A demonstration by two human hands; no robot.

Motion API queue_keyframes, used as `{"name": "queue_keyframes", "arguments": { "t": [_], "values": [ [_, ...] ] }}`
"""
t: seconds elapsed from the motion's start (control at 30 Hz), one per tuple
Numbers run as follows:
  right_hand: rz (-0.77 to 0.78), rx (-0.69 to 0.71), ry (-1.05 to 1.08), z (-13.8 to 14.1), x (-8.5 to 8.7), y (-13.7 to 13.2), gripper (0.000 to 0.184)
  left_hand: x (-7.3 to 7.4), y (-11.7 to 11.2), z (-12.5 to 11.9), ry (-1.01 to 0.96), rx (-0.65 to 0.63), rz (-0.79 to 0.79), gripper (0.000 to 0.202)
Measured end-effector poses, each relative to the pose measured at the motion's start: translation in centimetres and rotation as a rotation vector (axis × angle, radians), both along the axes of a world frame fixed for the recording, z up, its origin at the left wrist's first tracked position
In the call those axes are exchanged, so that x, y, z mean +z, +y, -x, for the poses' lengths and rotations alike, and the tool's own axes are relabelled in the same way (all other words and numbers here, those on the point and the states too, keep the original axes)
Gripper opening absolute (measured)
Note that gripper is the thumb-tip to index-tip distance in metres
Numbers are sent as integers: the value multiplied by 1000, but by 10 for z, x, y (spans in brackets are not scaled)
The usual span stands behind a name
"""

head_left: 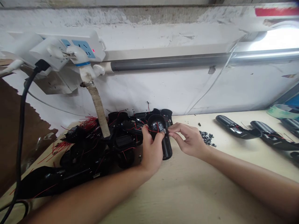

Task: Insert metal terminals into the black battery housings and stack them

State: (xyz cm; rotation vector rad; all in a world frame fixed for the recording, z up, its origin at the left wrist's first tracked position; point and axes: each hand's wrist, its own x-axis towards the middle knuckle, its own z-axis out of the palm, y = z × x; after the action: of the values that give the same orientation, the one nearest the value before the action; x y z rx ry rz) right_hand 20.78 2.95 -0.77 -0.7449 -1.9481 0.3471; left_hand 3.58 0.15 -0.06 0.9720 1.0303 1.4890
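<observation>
My left hand [151, 150] is wrapped round a black plastic housing [161, 137] with a rounded cup at its top and thin red wires across it. My right hand [188, 139] is pinched on a tiny part at the housing's right edge, its fingertips touching those of my left hand. The housing stands on a pale wooden table [187, 193]. Just left of it lies a heap of similar black housings [98, 149] tangled with red wires [88, 123].
A small pile of dark screws [207, 137] lies right of my hand. Several finished black housings [235, 128] line the table's right side. A ribbed hose [99, 109] hangs from a white tap below a power strip [79, 46]. A black cable [22, 118] runs down the left.
</observation>
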Motion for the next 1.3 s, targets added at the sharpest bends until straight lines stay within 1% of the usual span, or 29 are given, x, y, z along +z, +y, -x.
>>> {"name": "queue_keyframes", "arguments": {
  "t": [0.1,0.17,0.23,0.27,0.3,0.37,0.4,0.43,0.47,0.57,0.67,0.77,0.9,1.0,1.1,1.3],
  "values": [
    [32,-24,7,1,0,-2,12,0,-1,1,47,9,-34,23],
    [54,-24,18,2,3,-3,11,-1,-2,0,72,20,-57,21],
    [119,20,49,2,9,-5,7,-3,-2,-1,92,18,-84,22],
    [196,70,82,3,13,-6,3,-4,-3,-1,101,11,-101,24],
    [295,129,125,3,17,-6,10,-5,-3,-2,113,0,-121,26],
    [501,222,205,6,25,-8,32,-7,-3,-3,137,-24,-158,30],
    [571,232,225,7,28,-9,42,-7,-3,-3,146,-31,-171,32],
    [605,212,223,9,31,-9,48,-7,-4,-4,153,-36,-183,34],
    [615,175,205,10,34,-10,51,-7,-4,-4,164,-41,-192,36],
    [634,64,140,14,41,-11,50,-7,-4,-3,203,-59,-208,38],
    [685,6,123,15,48,-14,50,-7,-6,-2,227,-72,-234,38],
    [704,-11,123,15,53,-17,49,-7,-9,-1,218,-100,-262,39],
    [662,-26,104,15,54,-18,48,-7,-12,0,236,-139,-291,43],
    [630,-25,80,14,53,-18,44,-8,-13,1,242,-132,-305,43],
    [632,-13,81,14,54,-18,45,-9,-13,1,246,-134,-314,41],
    [642,-81,40,15,58,-21,42,-9,-13,2,277,-166,-320,40]
  ]
}}
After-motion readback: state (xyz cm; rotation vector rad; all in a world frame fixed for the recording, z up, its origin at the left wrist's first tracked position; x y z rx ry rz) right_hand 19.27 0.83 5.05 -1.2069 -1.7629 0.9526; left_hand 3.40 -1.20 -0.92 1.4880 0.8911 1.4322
